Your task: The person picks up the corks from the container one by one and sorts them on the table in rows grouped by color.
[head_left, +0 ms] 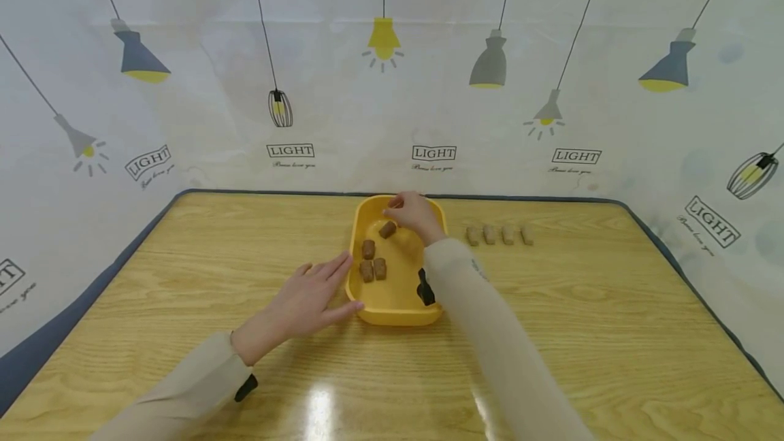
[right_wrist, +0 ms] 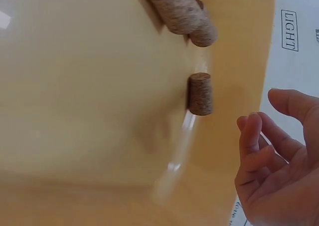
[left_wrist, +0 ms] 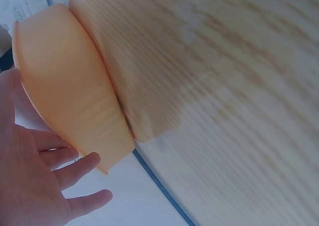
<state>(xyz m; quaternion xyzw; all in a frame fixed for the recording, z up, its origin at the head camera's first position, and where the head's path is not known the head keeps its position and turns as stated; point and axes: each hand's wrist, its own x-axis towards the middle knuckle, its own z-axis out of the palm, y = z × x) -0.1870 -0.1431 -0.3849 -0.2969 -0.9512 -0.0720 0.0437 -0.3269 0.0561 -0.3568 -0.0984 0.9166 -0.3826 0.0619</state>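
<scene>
A yellow plastic tray [head_left: 401, 317] stands on the table, with several brown corks inside: one cork [head_left: 387, 229] near the far end, the rest grouped along the left side, such as this cork [head_left: 368, 249]. My left hand [head_left: 312, 298] rests at the tray's left rim, fingers spread and fairly straight. Over the tray's far end is my right hand [head_left: 415, 215], thumb apart from the bent fingers and nothing between them. In the right wrist view that hand hovers beside the single cork [right_wrist: 201, 94], apart from it.
To the right of the tray, several more corks [head_left: 488, 234] stand in a row on the wooden table [head_left: 612, 318]. Behind the table's dark far edge is a wall covering [head_left: 343, 87] printed with hanging lamps.
</scene>
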